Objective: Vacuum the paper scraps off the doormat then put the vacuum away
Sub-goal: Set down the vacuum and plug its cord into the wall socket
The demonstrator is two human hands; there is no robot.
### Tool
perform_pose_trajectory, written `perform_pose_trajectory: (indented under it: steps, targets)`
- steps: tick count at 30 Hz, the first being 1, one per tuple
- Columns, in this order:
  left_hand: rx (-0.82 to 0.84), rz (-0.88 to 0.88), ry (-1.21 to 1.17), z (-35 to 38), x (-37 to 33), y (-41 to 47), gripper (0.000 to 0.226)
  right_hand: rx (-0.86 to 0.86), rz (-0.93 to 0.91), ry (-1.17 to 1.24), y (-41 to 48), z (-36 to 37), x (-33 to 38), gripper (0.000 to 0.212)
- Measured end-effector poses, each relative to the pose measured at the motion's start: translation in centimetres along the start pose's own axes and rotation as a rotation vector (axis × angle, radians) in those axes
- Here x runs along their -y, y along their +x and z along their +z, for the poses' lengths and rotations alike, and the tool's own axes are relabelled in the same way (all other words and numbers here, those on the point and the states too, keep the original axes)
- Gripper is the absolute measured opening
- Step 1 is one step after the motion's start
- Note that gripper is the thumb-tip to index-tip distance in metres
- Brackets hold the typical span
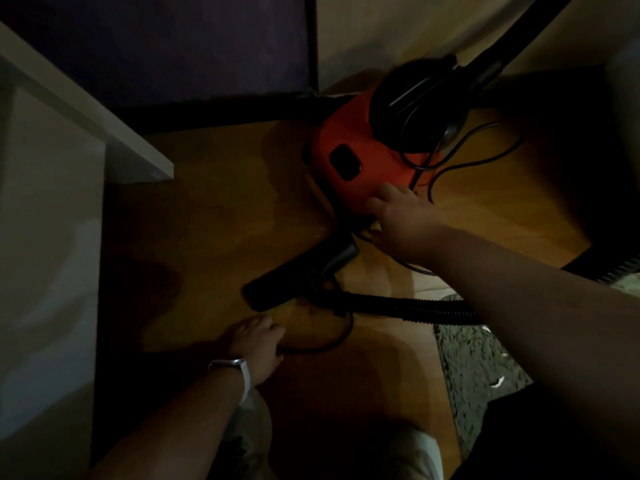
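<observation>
A red canister vacuum (349, 168) with a black top stands on the wooden floor by the wall. My right hand (398, 223) rests on its near end, fingers curled against the red body. The black floor nozzle (291, 285) lies in front of the vacuum, and the ribbed hose (415, 308) runs from it to the right under my right forearm. Lower down, my left hand (258, 337), with a watch on the wrist, holds a loop of the black power cord (332, 341) just above the floor. The grey doormat (474, 362) at lower right carries white paper scraps (497, 382).
A white cabinet or shelf (86, 112) fills the left side. A dark panel (173, 46) and a black skirting strip close off the back. More cord (478, 157) lies looped to the right of the vacuum. My knees show at the bottom edge. The light is dim.
</observation>
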State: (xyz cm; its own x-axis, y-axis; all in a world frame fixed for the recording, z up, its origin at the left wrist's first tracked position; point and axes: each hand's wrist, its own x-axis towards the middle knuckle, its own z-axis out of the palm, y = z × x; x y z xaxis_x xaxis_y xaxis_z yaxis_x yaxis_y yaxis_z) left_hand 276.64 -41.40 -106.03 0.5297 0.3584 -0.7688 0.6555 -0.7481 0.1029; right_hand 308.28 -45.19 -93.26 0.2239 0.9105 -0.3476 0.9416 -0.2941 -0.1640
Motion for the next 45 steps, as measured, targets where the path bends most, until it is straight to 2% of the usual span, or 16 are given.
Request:
perform_pose_trajectory:
  steps: [5, 7, 9, 13, 16, 19, 20, 22, 24, 27, 29, 33, 37, 42, 44, 45]
  targets:
    - [0.023, 0.054, 0.069, -0.5, 0.8, 0.1, 0.020, 0.023, -0.036, -0.002, -0.3, 0.7, -0.4, 0.046]
    - [0.006, 0.045, -0.057, -2.2, 1.5, -0.4, 0.017, 0.038, -0.037, 0.033, -0.3, 1.0, -0.4, 0.044]
    - [0.010, 0.006, -0.225, -4.5, 2.6, -1.2, 0.025, 0.101, -0.048, 0.059, -0.2, 1.8, 0.2, 0.045]
    - [-0.037, -0.048, -0.279, -9.6, 4.5, -3.2, 0.022, 0.286, -0.100, 0.065, -0.4, 3.6, 2.1, 0.057]
    - [-0.079, -0.099, -0.311, -12.0, 6.1, -4.4, 0.021, 0.190, -0.161, -0.010, -0.8, 4.1, 2.7, 0.065]
    - [-0.111, -0.149, -0.297, -14.3, 7.5, -5.5, 0.021, 0.064, -0.295, -0.040, -1.1, 4.8, 3.5, 0.065]
    - [-0.135, -0.162, -0.295, -15.2, 8.0, -5.8, 0.021, 0.071, -0.319, -0.035, -1.2, 5.1, 3.9, 0.064]
    - [-0.195, -0.159, -0.336, -16.9, 8.7, -6.5, 0.020, 0.204, -0.284, -0.006, -1.2, 5.9, 4.5, 0.070]
    - [-0.237, -0.146, -0.362, -18.7, 9.3, -7.1, 0.019, 0.383, -0.158, 0.030, -1.1, 6.9, 4.8, 0.072]
    - [-0.297, -0.155, -0.402, -20.7, 9.9, -7.7, 0.016, 0.516, -0.021, 0.141, -1.0, 7.5, 4.6, 0.052]
    - [-0.325, -0.176, -0.439, -21.2, 10.3, -7.7, 0.014, 0.531, -0.031, 0.173, -0.7, 6.9, 4.4, 0.041]
    - [-0.354, -0.288, -0.495, -21.8, 11.5, -7.1, 0.013, 0.506, -0.085, 0.200, 0.1, 3.8, 3.3, 0.037]
    - [-0.450, -0.437, -0.534, -22.4, 13.2, -6.2, 0.015, 0.452, -0.148, 0.218, -0.5, 1.1, 2.0, 0.031]
    - [-0.524, -0.470, -0.528, -24.0, 13.5, -5.7, 0.019, 0.388, -0.174, 0.245, -2.0, -1.3, 1.3, 0.018]
    - [-0.455, -0.458, -0.466, -24.7, 13.0, -5.7, 0.020, 0.373, -0.173, 0.235, -2.3, -1.4, 0.8, 0.017]
    - [-0.359, -0.455, -0.460, -24.9, 12.9, -5.8, 0.020, 0.367, -0.167, 0.235, -2.4, -1.3, 0.5, 0.017]
